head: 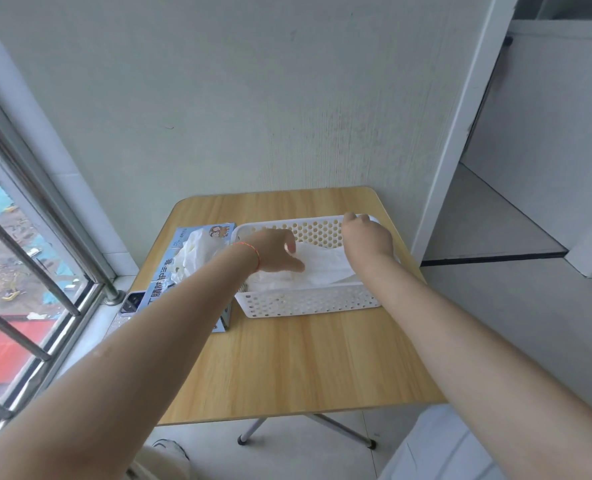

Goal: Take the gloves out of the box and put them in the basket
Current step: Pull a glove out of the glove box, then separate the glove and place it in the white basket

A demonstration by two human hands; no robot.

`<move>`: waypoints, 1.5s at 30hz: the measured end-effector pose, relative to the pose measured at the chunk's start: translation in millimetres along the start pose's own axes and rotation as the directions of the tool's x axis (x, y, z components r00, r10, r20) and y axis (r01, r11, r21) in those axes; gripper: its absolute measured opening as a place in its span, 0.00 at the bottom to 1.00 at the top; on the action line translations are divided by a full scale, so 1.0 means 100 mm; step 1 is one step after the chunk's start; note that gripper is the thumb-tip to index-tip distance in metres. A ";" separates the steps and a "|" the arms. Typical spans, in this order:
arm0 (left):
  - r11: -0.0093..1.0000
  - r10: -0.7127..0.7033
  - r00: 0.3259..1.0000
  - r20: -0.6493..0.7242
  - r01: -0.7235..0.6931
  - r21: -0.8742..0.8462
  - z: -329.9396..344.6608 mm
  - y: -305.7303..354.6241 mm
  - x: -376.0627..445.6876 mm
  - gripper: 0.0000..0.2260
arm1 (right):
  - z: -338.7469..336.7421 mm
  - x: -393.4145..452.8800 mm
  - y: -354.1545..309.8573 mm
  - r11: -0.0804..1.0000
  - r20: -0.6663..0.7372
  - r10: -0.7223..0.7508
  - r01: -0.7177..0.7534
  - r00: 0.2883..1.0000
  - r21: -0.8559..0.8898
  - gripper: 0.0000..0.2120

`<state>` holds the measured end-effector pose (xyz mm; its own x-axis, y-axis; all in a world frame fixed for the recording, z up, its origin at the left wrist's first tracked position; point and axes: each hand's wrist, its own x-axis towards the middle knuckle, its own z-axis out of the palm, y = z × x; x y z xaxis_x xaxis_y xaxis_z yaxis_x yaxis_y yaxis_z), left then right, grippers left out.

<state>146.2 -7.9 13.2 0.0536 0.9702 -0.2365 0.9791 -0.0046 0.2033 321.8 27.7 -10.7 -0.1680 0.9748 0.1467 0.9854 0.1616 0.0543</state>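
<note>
One wooden table stands against the wall, with a barred window on its left. On its far half sit two containers side by side, touching or nearly so: one white basket with round holes on the right, and one light blue glove box on the left, lying lengthwise from far to near.

Two bare arms reach in from the near side. The left hand is over the left part of the basket, palm down, fingers stretched out and lying on the white gloves heaped inside; the thumb points toward the far wall of the basket. How many gloves lie in the heap cannot be counted, as they merge into one white mass. The right hand is at the far right corner of the basket, loosely curled, knuckles up; whether its fingers pinch a glove or the rim cannot be told.

One crumpled tuft of glove sticks up from the opening of the box.

One phone lies just left of the box's near end, on the sill. One thin red string circles the left wrist.
</note>
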 end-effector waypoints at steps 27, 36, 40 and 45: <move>0.989 -0.079 0.984 -0.161 0.057 -0.135 -0.12 -0.23 0.04 0.20 | -0.20 0.17 -0.36 0.976 0.266 -0.170 0.124 0.949 0.182 0.11; 0.914 -0.366 0.760 -0.537 0.185 -0.362 -0.27 -1.31 -0.43 0.12 | -0.40 0.03 -1.61 0.665 -0.079 -0.340 0.299 0.937 0.684 0.08; 0.836 -0.362 0.861 -0.357 0.129 -0.534 -0.19 -1.55 -0.53 0.09 | -0.35 -0.02 -1.84 0.810 0.030 -0.385 0.322 0.922 0.490 0.11; 0.823 -0.334 0.856 -0.394 0.061 -0.565 -0.10 -1.63 -0.62 0.03 | -0.36 -0.01 -1.91 0.771 -0.056 -0.309 0.285 0.949 0.570 0.07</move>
<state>-18.7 -65.3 4.0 -0.3585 0.9277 0.1038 0.6979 0.1925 0.6899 132.5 -9.3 14.5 -0.4659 0.8669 0.1774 0.7284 0.4896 -0.4794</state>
